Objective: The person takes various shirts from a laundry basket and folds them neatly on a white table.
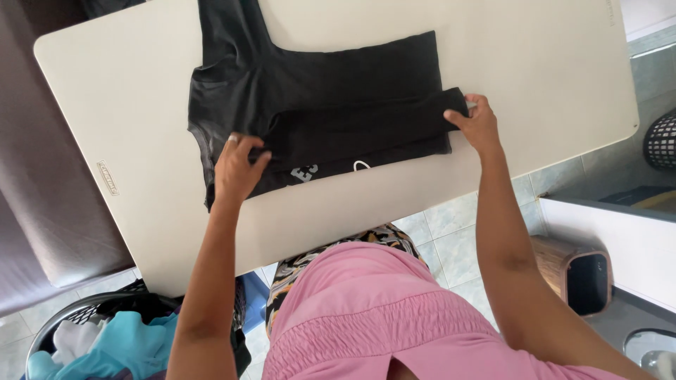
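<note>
The black shirt [317, 91] lies flat on my white counter [141, 91], spread across its middle, with one long edge folded over on itself so a narrow band of doubled cloth runs along the side nearest me; a bit of white print shows on the fabric just under that fold. My left hand [238, 167] sits at the shoulder end of the fold, its grip closed on the cloth there, thumb and fingers pinching the gathered edge near the sleeve; a ring shows on one finger. My right hand [477, 123] is at the other end of the band, at the hem, its grip narrow and clamped on the corner of the folded strip; the two hands are well apart, with the fold stretched between them.

Below the counter edge my pink top [380, 317] fills the near view, with patterned trousers [310, 264] beneath it; to my left on the tiled floor stands a laundry basket [77, 309] holding turquoise and white clothes; to my right, by a low white wall, sits a small wood-coloured bin [577, 271]; a dark mesh basket [662, 141] shows at the far right edge.
</note>
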